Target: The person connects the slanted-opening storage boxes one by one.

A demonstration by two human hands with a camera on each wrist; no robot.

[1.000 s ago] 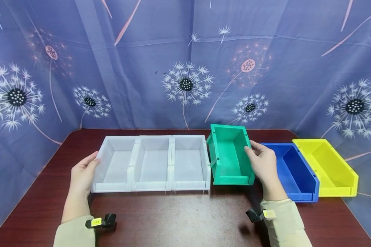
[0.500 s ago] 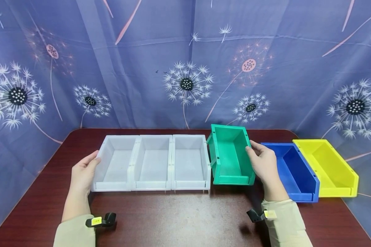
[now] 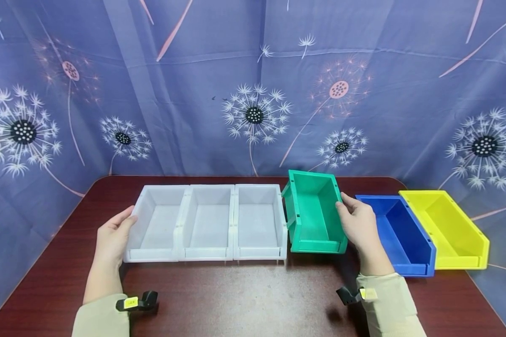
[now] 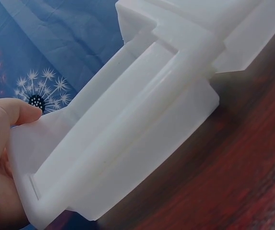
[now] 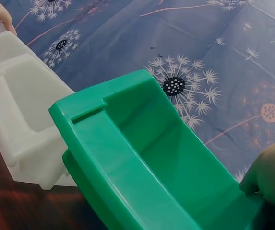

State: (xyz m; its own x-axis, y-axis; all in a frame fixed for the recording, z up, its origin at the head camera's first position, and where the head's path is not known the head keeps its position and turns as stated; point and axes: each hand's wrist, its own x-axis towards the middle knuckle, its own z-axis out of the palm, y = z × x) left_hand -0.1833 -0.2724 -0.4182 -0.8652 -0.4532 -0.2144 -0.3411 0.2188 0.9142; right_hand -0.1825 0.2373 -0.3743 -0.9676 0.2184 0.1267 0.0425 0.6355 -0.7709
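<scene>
Each outer side is gripped: left hand (image 3: 113, 236) on 3 white bins (image 3: 208, 227), right hand (image 3: 360, 222) on the green bin (image 3: 314, 213).

my left sleeve (image 3: 102, 317), pale beige, fitted with a black angled bracket (image 3: 148, 299) and yellow label (image 3: 131, 303), illegibly marked, my right sleeve (image 3: 390, 306), same beige, fitted with a second black bracket (image 3: 346, 296) and paler yellow label (image 3: 368, 293), my left grip (image 3: 114, 236) and right grip (image 3: 359, 222), bare

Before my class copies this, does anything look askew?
Yes: the green bin, gripped by the right hand, sits skewed out of line with the white bins; the yellow bin seems to overhang the table.
</scene>
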